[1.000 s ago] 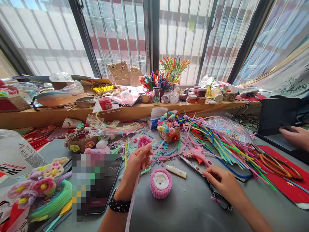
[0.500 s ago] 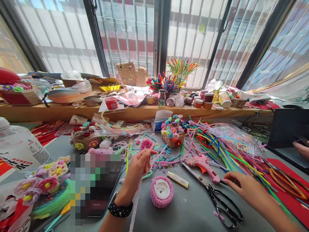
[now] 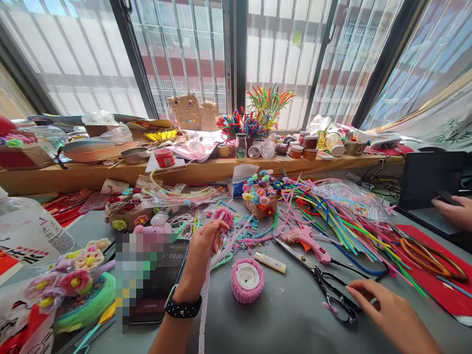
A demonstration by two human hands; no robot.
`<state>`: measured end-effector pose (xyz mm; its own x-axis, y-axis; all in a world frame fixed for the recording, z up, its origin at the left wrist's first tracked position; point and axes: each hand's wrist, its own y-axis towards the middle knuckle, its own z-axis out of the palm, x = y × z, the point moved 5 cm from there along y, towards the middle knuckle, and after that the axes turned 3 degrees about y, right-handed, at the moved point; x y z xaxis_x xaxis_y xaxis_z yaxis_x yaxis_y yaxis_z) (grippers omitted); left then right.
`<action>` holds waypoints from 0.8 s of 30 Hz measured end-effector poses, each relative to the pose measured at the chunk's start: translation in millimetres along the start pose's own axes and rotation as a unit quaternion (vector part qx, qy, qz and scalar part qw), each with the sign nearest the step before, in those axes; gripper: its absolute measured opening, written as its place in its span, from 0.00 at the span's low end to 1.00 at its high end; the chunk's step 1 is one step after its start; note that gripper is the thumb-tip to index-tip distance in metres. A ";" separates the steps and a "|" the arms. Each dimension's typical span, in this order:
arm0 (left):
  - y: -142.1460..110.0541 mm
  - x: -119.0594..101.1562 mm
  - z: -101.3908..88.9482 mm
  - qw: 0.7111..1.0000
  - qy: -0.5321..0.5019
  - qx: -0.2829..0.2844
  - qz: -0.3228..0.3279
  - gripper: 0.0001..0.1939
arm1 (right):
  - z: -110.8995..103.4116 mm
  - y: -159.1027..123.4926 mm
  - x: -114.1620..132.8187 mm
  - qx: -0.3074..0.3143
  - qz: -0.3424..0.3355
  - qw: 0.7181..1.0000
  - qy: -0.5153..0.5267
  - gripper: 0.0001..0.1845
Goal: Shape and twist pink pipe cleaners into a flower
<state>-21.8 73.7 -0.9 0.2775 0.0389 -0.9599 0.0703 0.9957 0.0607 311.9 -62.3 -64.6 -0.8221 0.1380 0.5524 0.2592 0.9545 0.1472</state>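
My left hand (image 3: 206, 246), wearing a black dotted wristband, pinches pale pink fuzzy pipe cleaners (image 3: 205, 305); one long strand hangs down past the wrist. To its right sits a round pink fuzzy pot (image 3: 248, 293) with a white inside. My right hand (image 3: 385, 309) has its thumb and forefinger closed at the upper handle of the black-handled scissors (image 3: 326, 286), which lie on the table with blades pointing up and left. A glue stick (image 3: 270, 262) lies behind the pot. Beyond the scissors is a pink glue gun (image 3: 308, 242) with a black cord.
A flower-trimmed basket (image 3: 261, 204) and a spread of coloured pipe cleaners (image 3: 332, 216) lie farther back. A dark phone (image 3: 157, 295) is left of my wrist. At the right, another person's hand (image 3: 455, 209) is over a laptop (image 3: 431, 187). Jars line the sill.
My right hand has left the glue gun's cord and come down to the scissors' handle. My left hand still pinches the pipe cleaners. The view has shifted slightly right; the other person's hand shows more.
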 end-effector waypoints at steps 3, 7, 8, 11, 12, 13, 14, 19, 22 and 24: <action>-0.4 -9.2 -4.9 0.997 -0.080 -0.017 0.003 0.10 | 8.6 -6.7 18.8 -0.021 -0.032 0.999 0.003 0.13; 1.5 -13.8 -8.3 0.983 -0.180 -0.001 -0.035 0.12 | 19.6 -9.6 39.9 0.019 -0.085 0.996 -0.006 0.09; 2.5 -14.0 -10.0 0.984 -0.173 0.001 -0.035 0.12 | 21.4 -10.1 41.2 0.032 -0.090 0.995 -0.009 0.08; 4.4 -9.6 -14.0 0.999 0.009 0.007 -0.036 0.10 | 24.1 -11.3 39.3 0.056 -0.086 0.995 -0.017 0.07; 4.2 -6.5 -14.7 0.991 0.129 0.006 -0.041 0.11 | 24.7 -11.4 38.6 0.058 -0.084 0.995 -0.020 0.07; 3.4 -3.7 -14.7 0.962 0.270 0.004 -0.043 0.12 | 25.6 -11.5 38.4 0.060 -0.083 0.995 -0.022 0.07; 2.1 -2.2 -13.6 0.911 0.411 -0.001 -0.031 0.12 | 26.6 -11.4 38.8 0.062 -0.083 0.994 -0.024 0.07; -9.4 8.1 -5.4 0.677 0.732 -0.060 -0.056 0.10 | 31.1 -10.6 43.5 0.057 -0.090 0.994 -0.024 0.06; -12.2 17.2 -0.4 0.665 0.742 -0.039 -0.071 0.09 | 32.5 -10.0 43.5 0.058 -0.092 0.994 -0.020 0.07; -11.8 20.8 0.2 0.662 0.746 -0.030 -0.073 0.10 | 33.0 -9.0 42.4 0.066 -0.093 0.993 -0.018 0.08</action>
<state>-16.7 62.8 -21.6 -0.9852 -0.0629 -0.1597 -0.0589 0.9978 -0.0295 258.0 -56.4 -69.5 -0.8681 -0.0370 0.4949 0.0341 0.9904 0.1339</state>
